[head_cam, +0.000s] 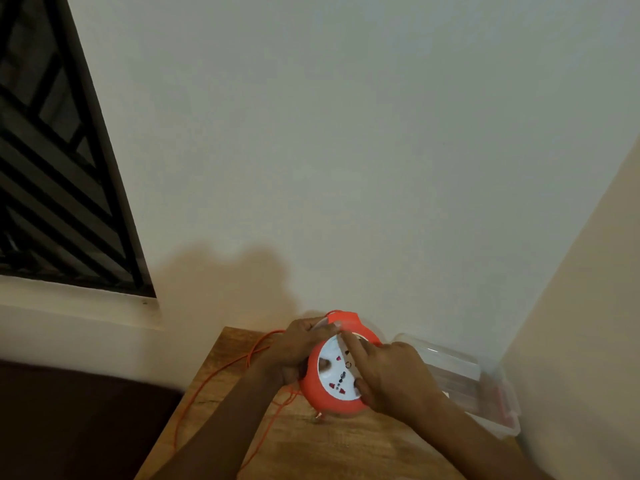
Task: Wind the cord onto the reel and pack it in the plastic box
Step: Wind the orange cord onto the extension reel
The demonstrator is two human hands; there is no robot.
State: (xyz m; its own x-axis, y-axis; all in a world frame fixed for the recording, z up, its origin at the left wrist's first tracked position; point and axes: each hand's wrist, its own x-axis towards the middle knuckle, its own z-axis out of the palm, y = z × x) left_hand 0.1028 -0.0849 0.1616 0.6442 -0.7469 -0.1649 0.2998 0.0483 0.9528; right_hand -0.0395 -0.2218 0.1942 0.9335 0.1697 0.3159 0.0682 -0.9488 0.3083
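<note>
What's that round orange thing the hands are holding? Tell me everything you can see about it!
It is a round orange reel that looks like plastic, with a white face showing red sockets. It stands tilted on the wooden table. The left hand grips its upper left edge; the right hand rests a finger and thumb on the white face. Thin orange cord trails loose to its left.

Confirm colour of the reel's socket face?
White, with red socket shutters, inside the orange reel body; head view.
</note>
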